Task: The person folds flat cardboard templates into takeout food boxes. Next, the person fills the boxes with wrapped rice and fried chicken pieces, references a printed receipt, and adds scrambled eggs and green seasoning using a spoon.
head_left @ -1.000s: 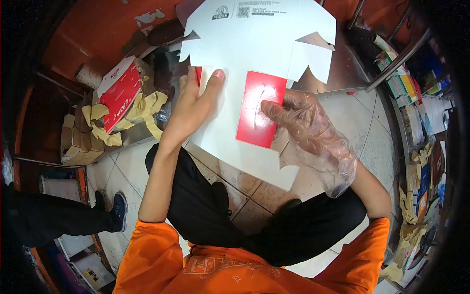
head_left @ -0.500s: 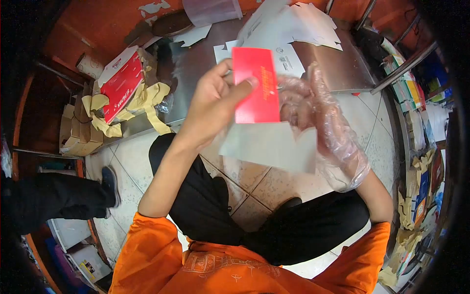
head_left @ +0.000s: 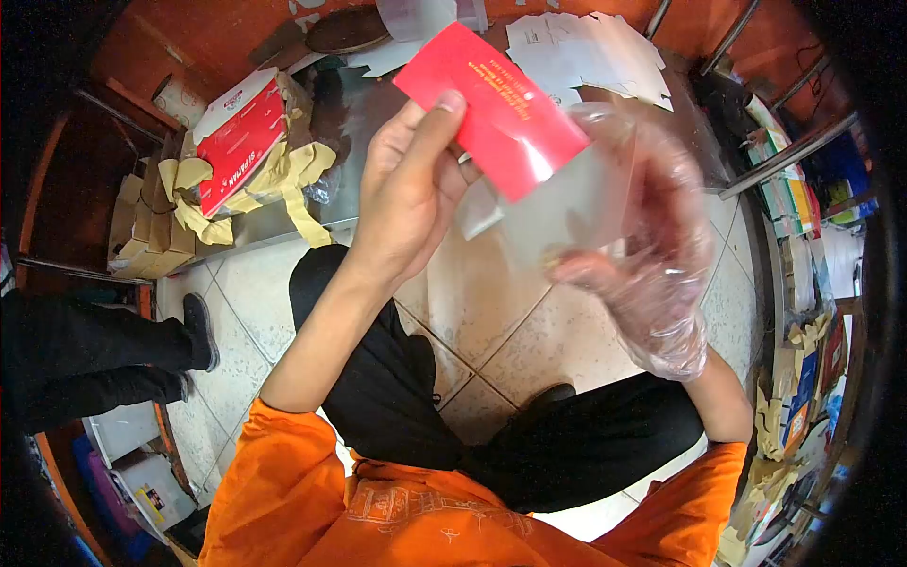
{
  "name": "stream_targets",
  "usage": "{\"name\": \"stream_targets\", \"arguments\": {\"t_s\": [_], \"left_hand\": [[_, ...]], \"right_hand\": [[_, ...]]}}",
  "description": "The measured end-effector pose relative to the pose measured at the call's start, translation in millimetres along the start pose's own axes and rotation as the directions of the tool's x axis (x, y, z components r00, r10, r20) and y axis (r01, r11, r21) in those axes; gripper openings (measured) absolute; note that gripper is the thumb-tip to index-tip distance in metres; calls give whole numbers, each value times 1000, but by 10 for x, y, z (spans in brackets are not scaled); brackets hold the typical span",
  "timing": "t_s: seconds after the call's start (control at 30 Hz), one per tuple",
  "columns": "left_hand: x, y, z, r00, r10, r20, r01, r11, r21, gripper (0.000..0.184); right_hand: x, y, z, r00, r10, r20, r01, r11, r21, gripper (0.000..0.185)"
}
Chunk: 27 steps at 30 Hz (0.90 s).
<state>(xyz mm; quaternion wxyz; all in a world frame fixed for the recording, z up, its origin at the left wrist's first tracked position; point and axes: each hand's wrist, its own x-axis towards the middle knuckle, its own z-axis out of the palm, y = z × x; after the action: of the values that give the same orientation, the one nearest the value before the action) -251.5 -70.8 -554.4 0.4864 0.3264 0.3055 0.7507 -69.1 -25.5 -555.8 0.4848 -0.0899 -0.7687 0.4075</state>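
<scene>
My bare left hand (head_left: 416, 180) is closed on a glossy red printed card (head_left: 496, 109), its thumb lying on the red face. The card is tilted, with small yellow lettering near its middle. Beneath it hangs a blurred whitish panel (head_left: 567, 213); whether it joins the card I cannot tell. A clear plastic glove covers my right hand (head_left: 642, 217), which is smeared by motion at the panel's right side. Its thumb and fingers are spread apart around the panel's edge, with no firm hold visible.
Flat white cut cardboard sheets (head_left: 590, 57) lie on the metal table (head_left: 354, 123). At the left, a cardboard box (head_left: 151, 227) with torn yellowish paper holds red-and-white printed pieces (head_left: 241, 156). Another person's dark-clothed legs (head_left: 104, 345) are at left. Packed shelves (head_left: 803, 378) stand at right.
The red card has swung from upright to slanted and moved slightly up. The whitish panel below it has shifted up and right. My right hand has opened wider, its thumb now apart from the fingers.
</scene>
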Motion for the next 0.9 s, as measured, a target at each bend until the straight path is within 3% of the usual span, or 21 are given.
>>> {"name": "stream_targets", "arguments": {"t_s": [0.07,0.13,0.23,0.27,0.33,0.37,0.4,0.5,0.53,0.6,0.67,0.77,0.83,0.9], "left_hand": [[6,-10,-65,996,15,85,-16,1000,12,28],[13,-6,-127,946,8,323,-59,987,151,28],[-47,25,-69,955,18,298,-56,991,119,27],[-37,-4,-57,964,38,262,-60,995,77,27],[-47,10,-49,969,40,244,-52,998,45,27],[-52,25,-38,973,44,227,-48,999,13,29],[-70,37,-10,973,45,225,-49,999,10,29],[-160,1,104,957,-68,282,60,998,37,30],[-183,-30,136,953,-101,286,111,994,-20,31],[-167,-55,91,942,-134,309,166,983,-79,32],[-125,-23,19,943,-118,313,150,985,-83,32],[-116,3,-7,948,-121,296,126,992,2,32],[-131,43,66,964,-75,253,28,982,184,30],[-141,49,86,985,-66,157,43,988,148,28]], "right_hand": [[63,-31,-38,989,21,-144,-7,996,93,75],[89,-16,-109,980,-30,-195,48,995,84,69],[112,-50,-180,983,-100,-157,96,995,-38,50],[122,-102,-258,995,-103,-11,99,972,-212,43],[134,-256,-234,992,-29,123,73,925,-372,31],[145,-249,-197,992,-28,126,73,926,-371,31],[148,-222,-167,984,-128,123,173,852,-494,31],[88,-7,-134,951,-304,59,259,678,-688,46],[85,50,-128,938,-337,75,289,646,-706,38],[93,63,-110,922,-374,99,325,611,-722,32],[95,30,-63,949,-264,174,296,552,-779,36],[93,-45,30,968,-170,183,247,545,-801,55],[88,-50,56,993,-69,97,116,731,-673,65],[86,-42,86,998,50,-45,-65,881,-468,70]]}}
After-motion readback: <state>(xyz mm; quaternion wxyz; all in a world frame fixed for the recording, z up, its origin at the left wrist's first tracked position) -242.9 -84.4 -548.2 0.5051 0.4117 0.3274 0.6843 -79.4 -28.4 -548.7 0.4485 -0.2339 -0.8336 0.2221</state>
